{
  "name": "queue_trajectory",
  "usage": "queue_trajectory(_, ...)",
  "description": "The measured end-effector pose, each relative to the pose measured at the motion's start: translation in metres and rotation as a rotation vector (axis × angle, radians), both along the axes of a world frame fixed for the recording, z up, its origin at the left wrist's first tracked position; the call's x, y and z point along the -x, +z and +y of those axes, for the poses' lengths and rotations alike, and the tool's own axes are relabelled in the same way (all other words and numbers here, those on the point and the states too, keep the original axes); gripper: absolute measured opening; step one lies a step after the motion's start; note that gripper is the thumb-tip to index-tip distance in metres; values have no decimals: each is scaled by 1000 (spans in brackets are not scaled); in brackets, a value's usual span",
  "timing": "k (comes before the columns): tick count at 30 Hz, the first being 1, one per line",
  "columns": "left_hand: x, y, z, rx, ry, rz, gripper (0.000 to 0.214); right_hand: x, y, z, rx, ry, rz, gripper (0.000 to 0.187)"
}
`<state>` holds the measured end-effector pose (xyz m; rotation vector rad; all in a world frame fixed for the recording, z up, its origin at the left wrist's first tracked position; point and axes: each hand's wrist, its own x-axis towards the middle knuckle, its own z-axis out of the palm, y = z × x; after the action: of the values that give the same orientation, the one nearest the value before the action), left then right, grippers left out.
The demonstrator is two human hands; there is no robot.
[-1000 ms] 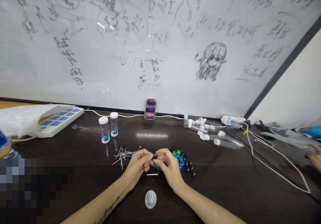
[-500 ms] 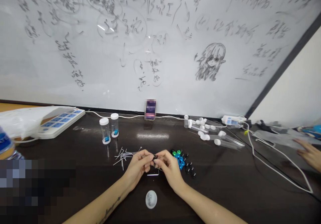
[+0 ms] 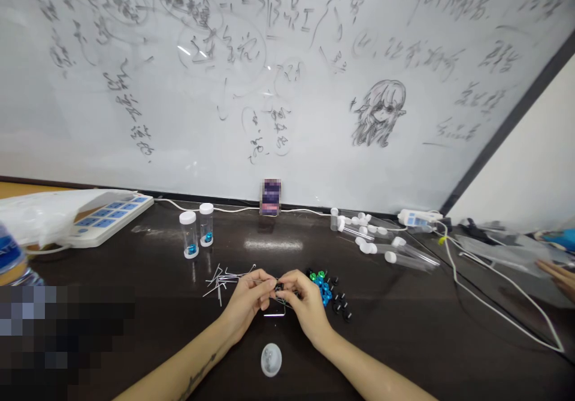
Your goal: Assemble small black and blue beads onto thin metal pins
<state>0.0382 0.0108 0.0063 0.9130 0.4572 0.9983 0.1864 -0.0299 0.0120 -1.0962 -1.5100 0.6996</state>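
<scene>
My left hand [image 3: 246,305] and my right hand [image 3: 305,302] meet over the dark table [image 3: 404,341], fingertips pinched together on a small black piece [image 3: 278,285] and a thin metal pin. A scatter of metal pins [image 3: 222,278] lies just left of my left hand. A heap of blue, green and black beads [image 3: 327,290] sits right of my right hand. A clear round lid [image 3: 271,360] rests between my forearms. Two capped vials [image 3: 196,232] with blue beads stand further back.
Several empty capped tubes [image 3: 381,246] lie at the back right. A white power strip [image 3: 105,215] and a plastic bag are at the left, with a bottle [image 3: 11,260] at the edge. White cables [image 3: 494,296] cross the right side, where another person's hand [image 3: 557,272] shows.
My hands stay pinched on the small piece, barely shifting. The other person's hand at the right edge has drawn back to the right.
</scene>
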Motion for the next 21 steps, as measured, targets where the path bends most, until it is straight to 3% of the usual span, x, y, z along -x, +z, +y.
queue_trajectory(4,0,-1,1,-5,-12,15,16,0,-2,0,78,64,69,7)
queue_trajectory(11,1,0,-1,0,-24,-1,15,0,5,-3,-124,-39,-121,4)
queue_trajectory(18,2,1,0,5,-43,27,15,0,1,-2,44,44,-18,5)
queue_trajectory(21,1,1,0,2,-37,19,16,1,2,-3,10,23,-56,3)
